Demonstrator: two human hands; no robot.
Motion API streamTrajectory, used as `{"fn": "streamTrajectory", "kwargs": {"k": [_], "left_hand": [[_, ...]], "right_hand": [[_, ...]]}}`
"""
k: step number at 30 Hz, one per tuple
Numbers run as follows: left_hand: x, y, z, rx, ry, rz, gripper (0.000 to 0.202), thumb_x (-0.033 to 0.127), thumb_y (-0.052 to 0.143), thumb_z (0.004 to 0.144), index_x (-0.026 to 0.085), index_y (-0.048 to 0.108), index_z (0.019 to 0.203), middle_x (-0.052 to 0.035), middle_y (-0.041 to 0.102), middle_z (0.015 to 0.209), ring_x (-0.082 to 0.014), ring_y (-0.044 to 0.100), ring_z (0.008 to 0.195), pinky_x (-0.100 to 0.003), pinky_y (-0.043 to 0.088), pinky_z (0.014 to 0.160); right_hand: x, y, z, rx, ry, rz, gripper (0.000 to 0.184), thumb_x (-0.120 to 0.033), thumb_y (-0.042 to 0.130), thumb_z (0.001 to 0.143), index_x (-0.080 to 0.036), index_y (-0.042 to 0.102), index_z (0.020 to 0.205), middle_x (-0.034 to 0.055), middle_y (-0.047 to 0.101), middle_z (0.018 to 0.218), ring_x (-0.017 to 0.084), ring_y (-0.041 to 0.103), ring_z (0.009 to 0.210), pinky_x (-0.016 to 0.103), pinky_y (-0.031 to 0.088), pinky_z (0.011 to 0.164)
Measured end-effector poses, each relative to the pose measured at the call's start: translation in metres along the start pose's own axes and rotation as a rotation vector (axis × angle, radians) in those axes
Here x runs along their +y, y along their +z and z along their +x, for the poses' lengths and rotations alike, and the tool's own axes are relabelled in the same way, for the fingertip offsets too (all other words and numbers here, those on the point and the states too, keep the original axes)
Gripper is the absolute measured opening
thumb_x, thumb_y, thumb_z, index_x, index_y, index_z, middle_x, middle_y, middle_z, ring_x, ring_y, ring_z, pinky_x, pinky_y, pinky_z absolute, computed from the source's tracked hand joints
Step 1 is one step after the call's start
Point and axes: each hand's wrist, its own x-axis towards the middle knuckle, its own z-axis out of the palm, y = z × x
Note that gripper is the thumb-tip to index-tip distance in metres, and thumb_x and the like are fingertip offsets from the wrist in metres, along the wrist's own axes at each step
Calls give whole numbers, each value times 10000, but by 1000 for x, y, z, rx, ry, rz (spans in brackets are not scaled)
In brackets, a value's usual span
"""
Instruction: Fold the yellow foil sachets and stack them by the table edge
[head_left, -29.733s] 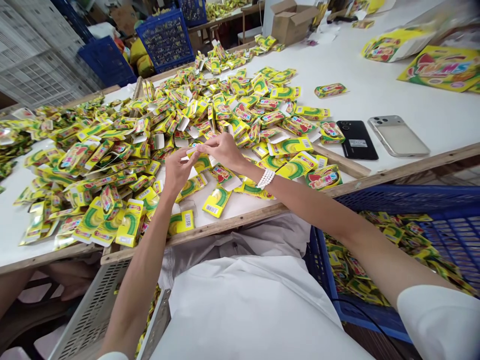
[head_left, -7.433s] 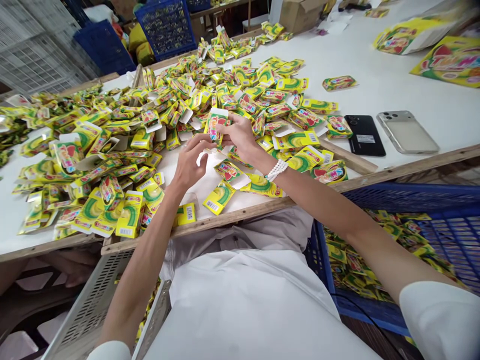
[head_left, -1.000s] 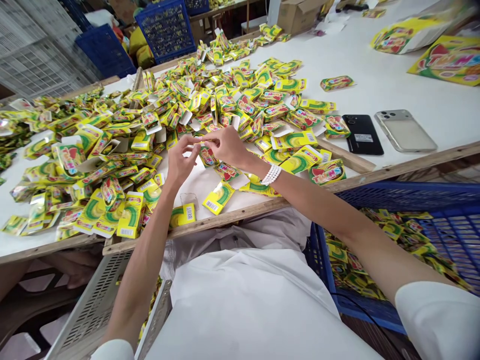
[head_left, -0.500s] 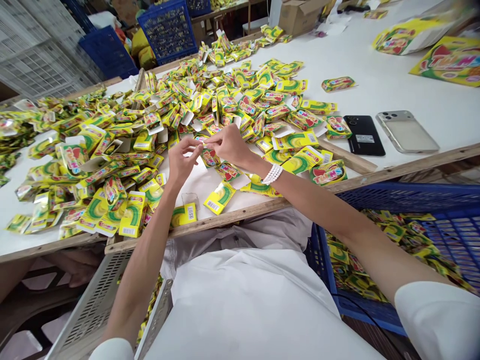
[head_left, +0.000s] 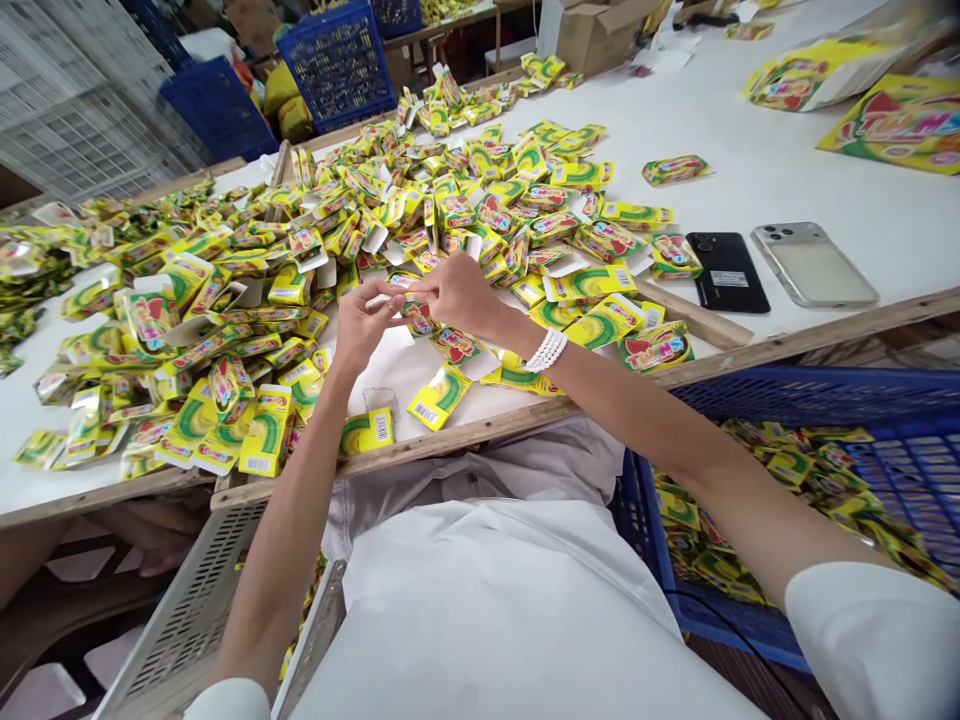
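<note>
My left hand [head_left: 364,322] and my right hand [head_left: 461,290] meet over the near edge of the carton pile, fingers pinched together tip to tip. Between and just below the fingertips shows a small yellow and red carton [head_left: 421,319], partly covered by the fingers. Both hands appear closed on it, though the exact grip is hidden. A white bead bracelet [head_left: 546,350] circles my right wrist. Nearer the table edge lie a yellow carton with a barcode [head_left: 440,396] and another yellow carton [head_left: 367,432]. Many like cartons [head_left: 465,190] are heaped beyond my hands, several with flaps open.
A black phone [head_left: 727,272] and a phone in a clear case [head_left: 814,263] lie to the right. Large yellow packs [head_left: 900,125] are at far right. A blue crate [head_left: 780,395] with cartons stands below right, a pale crate [head_left: 180,610] below left. Wooden strips [head_left: 465,435] edge the table.
Both hands stay in nearly the same place. My left fingers have shifted slightly, with the thumb now stretched across toward the carton. The surrounding pile looks unchanged.
</note>
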Motion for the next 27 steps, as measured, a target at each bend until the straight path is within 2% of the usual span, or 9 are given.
{"fn": "streamTrajectory", "kwargs": {"k": [4, 8, 11, 14, 19, 22, 27], "left_hand": [[1, 0, -1, -4, -24, 18, 595, 708, 896, 756, 186, 658, 915, -78, 786, 1112, -209, 797, 973, -329, 732, 769], [1, -3, -1, -13, -25, 18, 520, 630, 901, 761, 185, 663, 884, -81, 794, 1136, -210, 792, 985, -310, 721, 754], [0, -5, -1, -9, -27, -3, 506, 600, 917, 733, 180, 665, 860, -87, 796, 1137, -212, 791, 970, -314, 719, 739], [1, -7, 0, -11, -39, -35, 520, 574, 958, 681, 166, 674, 832, -97, 792, 1129, -222, 797, 956, -336, 727, 737], [4, -9, 0, -44, -60, -45, 551, 578, 988, 650, 158, 671, 811, -105, 786, 1112, -251, 810, 997, -376, 744, 769], [5, -10, 0, -51, -56, -9, 556, 595, 980, 669, 160, 669, 822, -100, 785, 1104, -249, 809, 1012, -362, 744, 762], [5, -10, 1, -55, -50, 34, 538, 589, 979, 676, 164, 693, 841, -84, 793, 1037, -224, 798, 951, -312, 721, 688]], "right_hand": [[-12, -8, -4, -98, -42, -185, 335, -169, 518, 998, -132, 842, 923, 158, 763, 880, 264, 608, 829, 396, 396, 795], [-20, -9, -8, -105, -39, -207, 327, -191, 521, 1003, -100, 832, 963, 189, 767, 924, 295, 642, 864, 407, 414, 796], [-21, -7, -10, -109, -32, -212, 338, -223, 532, 1027, -87, 838, 1074, 202, 782, 1004, 309, 668, 928, 404, 424, 815], [-21, -5, -9, -118, -8, -206, 336, -201, 550, 1027, -102, 831, 1182, 186, 795, 1050, 300, 682, 955, 390, 413, 813], [-21, -2, -5, -116, 25, -211, 345, -141, 521, 1012, -106, 856, 1086, 173, 791, 987, 281, 668, 922, 386, 383, 789], [-18, 0, -4, -86, 49, -165, 355, -145, 511, 1007, -114, 862, 1054, 171, 792, 997, 280, 651, 912, 390, 366, 784], [-14, 2, -5, -67, 43, -86, 359, -187, 507, 1039, -157, 860, 1101, 132, 801, 1013, 263, 643, 904, 380, 356, 805]]}}
